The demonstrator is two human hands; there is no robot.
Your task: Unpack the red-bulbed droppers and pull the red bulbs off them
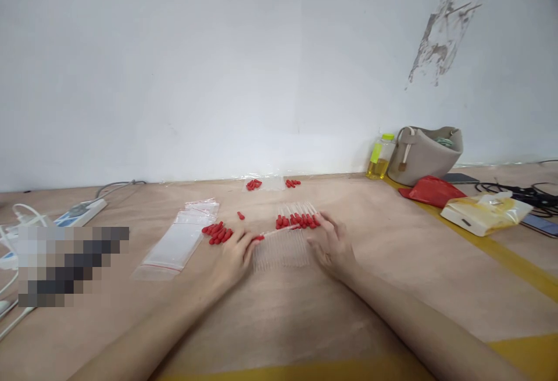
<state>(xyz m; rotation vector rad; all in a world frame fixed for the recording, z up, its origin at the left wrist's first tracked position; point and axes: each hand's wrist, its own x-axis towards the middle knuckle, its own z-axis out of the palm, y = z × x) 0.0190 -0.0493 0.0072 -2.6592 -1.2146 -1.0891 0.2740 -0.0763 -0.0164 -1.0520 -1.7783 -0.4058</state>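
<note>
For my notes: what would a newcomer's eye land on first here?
Probably the small red pieces, in clusters around the middle of the table, some between the left hand and the right hand. Next, the yellow-capped bottle near the wall, beside the bag on the right.

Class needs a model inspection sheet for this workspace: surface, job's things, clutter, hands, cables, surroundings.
Surface: brown tabletop with yellow strips.
Job's things: loose red pieces left of centre; a row of red pieces among thin clear sticks; flat clear bags further left.
Clutter: grey bag, bottle, red pouch, white-and-yellow packet and phone, all right.
Hands: left hand with fingertips at a red piece; right hand at the row's right end; grips too blurred to tell.
Cables: white cables far left, near a power strip; black cables right.
Surroundings: pale wall, damaged patch upper right; other people: nothing seen.
</note>
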